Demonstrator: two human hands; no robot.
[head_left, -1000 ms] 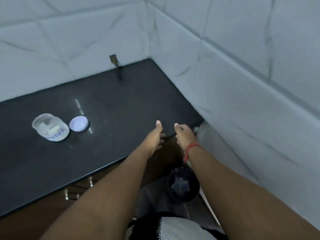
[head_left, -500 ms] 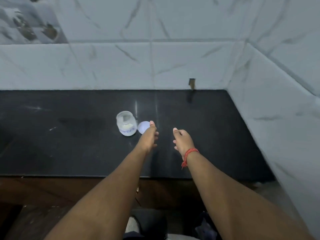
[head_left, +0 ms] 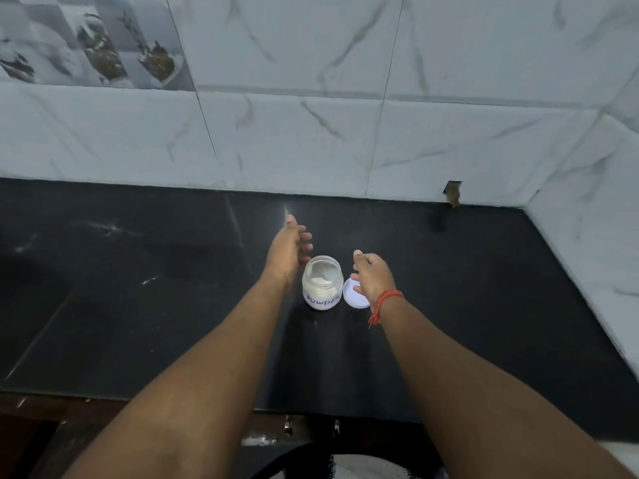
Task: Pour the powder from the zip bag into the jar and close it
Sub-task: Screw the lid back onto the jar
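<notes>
Open jar (head_left: 322, 283) upright on the black countertop (head_left: 138, 305), roughly central, with white powder (head_left: 321, 281) in the bottom and a hand-lettered label reading "POWDE…" on the side facing the camera. White lid (head_left: 352, 296) flat on the counter just to the right of the jar, very close to it, touching or nearly so. Left hand (head_left: 288, 250) just left of and slightly behind the jar, thumb up, fingers loosely curled and spread, holding nothing; whether touching the jar's wall, impossible to tell. Right hand (head_left: 373, 276) above the lid, partly covering its right side, fingers slack and bent downward, empty, fingertips close to the lid; contact with it not clear. Red thread bracelet (head_left: 383, 302) around the right wrist. Both forearms bare, reaching in from the bottom of the frame. Pale marble-patterned tiled wall (head_left: 311, 133) behind the counter and along the right side. No zip bag anywhere in view.
</notes>
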